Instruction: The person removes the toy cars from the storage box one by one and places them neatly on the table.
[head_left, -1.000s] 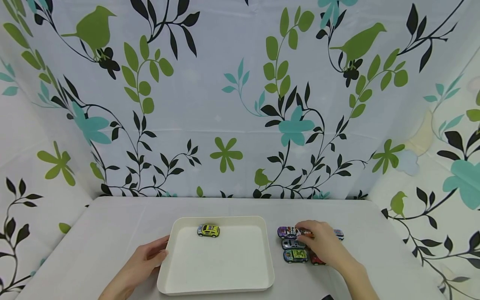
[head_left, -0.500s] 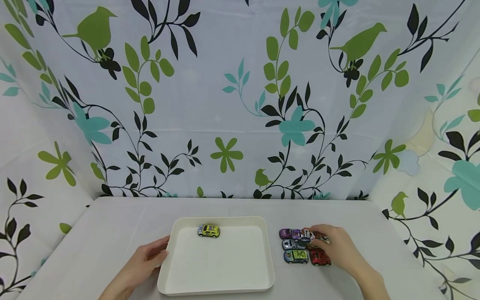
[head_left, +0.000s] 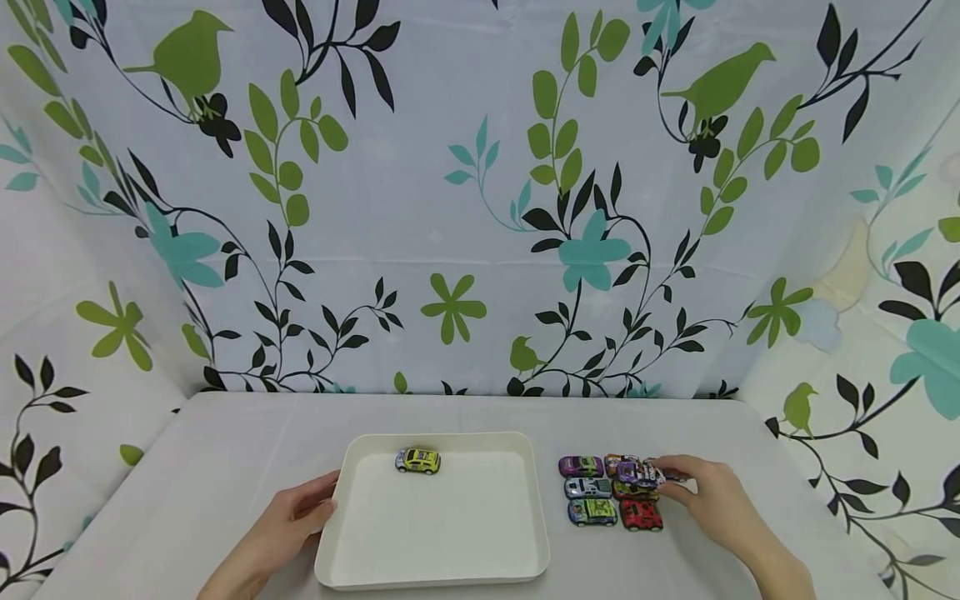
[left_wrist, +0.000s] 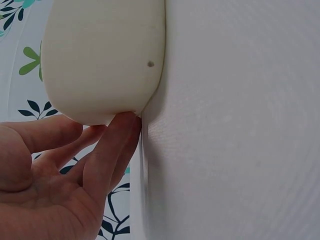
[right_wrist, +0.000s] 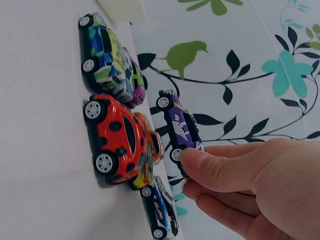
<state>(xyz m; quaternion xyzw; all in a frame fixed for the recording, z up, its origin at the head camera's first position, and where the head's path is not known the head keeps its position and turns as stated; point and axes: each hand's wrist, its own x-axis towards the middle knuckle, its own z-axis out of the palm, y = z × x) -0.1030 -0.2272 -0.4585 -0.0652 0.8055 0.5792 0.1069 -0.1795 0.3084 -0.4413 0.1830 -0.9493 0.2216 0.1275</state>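
My right hand (head_left: 712, 500) pinches a purple toy car (right_wrist: 181, 122) by one end between thumb and fingers, held up over a group of toy cars. Under and around it are a red spotted car (head_left: 641, 516), a blue-and-yellow car (head_left: 592, 512), a silver car (head_left: 587, 488), a purple-and-green car (head_left: 581, 466) and an orange car (head_left: 617, 461). My left hand (head_left: 296, 517) grips the left edge of a cream tray (head_left: 435, 581), with fingertips at the wall's lower edge. In the tray, near its far wall, stands a yellow toy car (head_left: 417, 461).
A blue-and-white car (right_wrist: 161, 210) stands on the white table (head_left: 225, 442) with the group, mostly hidden by my right hand in the head view. Patterned cloth (head_left: 465, 208) hangs behind the table and along both sides.
My right hand has moved right and lifted the purple car off the group, uncovering the red and orange cars. My left hand and the tray stay where they were.
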